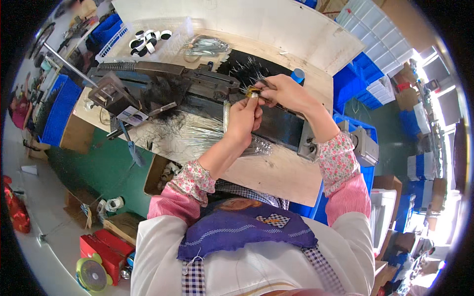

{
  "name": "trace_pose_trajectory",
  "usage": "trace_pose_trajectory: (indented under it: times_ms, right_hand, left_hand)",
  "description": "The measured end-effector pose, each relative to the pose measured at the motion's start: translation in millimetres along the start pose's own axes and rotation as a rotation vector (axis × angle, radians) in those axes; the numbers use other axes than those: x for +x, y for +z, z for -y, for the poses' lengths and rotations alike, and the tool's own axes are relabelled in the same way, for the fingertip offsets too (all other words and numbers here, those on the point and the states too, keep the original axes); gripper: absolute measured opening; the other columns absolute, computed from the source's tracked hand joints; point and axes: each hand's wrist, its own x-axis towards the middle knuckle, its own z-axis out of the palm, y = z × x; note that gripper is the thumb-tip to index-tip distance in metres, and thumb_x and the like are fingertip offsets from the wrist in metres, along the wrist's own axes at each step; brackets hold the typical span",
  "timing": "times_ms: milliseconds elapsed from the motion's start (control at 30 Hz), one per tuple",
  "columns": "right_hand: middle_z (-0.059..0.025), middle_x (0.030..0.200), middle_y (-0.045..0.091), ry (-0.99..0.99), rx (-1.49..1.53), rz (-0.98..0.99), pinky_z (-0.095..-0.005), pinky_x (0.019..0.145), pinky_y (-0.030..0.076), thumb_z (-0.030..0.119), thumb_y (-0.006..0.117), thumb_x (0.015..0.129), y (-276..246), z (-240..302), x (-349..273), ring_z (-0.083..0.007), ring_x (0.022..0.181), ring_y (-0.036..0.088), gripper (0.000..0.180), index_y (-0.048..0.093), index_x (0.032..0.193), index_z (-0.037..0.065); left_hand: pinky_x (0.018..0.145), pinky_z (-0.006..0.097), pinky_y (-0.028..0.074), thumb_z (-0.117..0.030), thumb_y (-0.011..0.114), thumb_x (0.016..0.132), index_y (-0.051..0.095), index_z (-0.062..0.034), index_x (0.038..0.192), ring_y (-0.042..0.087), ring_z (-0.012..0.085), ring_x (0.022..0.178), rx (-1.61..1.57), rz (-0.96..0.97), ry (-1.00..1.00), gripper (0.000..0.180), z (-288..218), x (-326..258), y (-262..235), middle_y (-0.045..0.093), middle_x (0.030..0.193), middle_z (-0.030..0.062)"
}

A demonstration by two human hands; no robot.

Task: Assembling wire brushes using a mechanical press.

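**Two hands meet at a small yellow piece on the bench machine**

I see both forearms reach far across the wooden bench (276, 172), meeting above a dark metal machine (163, 86). Blue crates stand left and right; the floor is green. My left hand (244, 118) and right hand (284, 91) both pinch a small yellow piece (253, 91), possibly a clip. Clear plastic sleeves (212, 133) lie just beneath the left wrist.

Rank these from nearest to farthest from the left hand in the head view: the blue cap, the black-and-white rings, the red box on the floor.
From the left hand:
1. Blue cap, up and to the right on the bench.
2. Black-and-white rings, far upper left, in the clear tray.
3. Red box, lower left on the floor.
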Motion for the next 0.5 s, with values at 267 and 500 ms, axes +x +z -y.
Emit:
trace_pose_trajectory:
  times_ms: [267, 500]
  right_hand:
    - [-0.0121, 0.092, 0.066, 0.141, 0.372, 0.206, -0.0278, 0.061, 0.055, 0.013, 0.056, 0.093, -24.5, -0.8, 7.1, -0.0167, 0.068, 0.065, 0.03, 0.057, 0.116, -0.006]
    - [-0.0153, 0.097, 0.059, -0.234, -0.554, -0.15, -0.0352, 0.078, 0.05, 0.023, 0.05, 0.096, -35.0, 1.6, -5.5, -0.0313, 0.092, 0.059, 0.032, 0.057, 0.122, 0.008]
  left_hand:
    - [0.062, 0.028, 0.05, -0.044, 0.039, 0.1, 0.055, -0.0041, 0.108, 0.062, 0.0161, 0.072, 0.227, 0.058, 0.004, 0.043, 0.2, 2.7, -3.8, 0.063, 0.089, 0.0088]
    - [0.109, 0.04, 0.034, -0.067, 0.034, 0.09, 0.025, 0.0167, 0.131, 0.039, 0.0319, 0.128, -0.61, 0.227, -0.189, 0.094, -22.5, 2.2, 4.3, 0.041, 0.13, 0.0214]
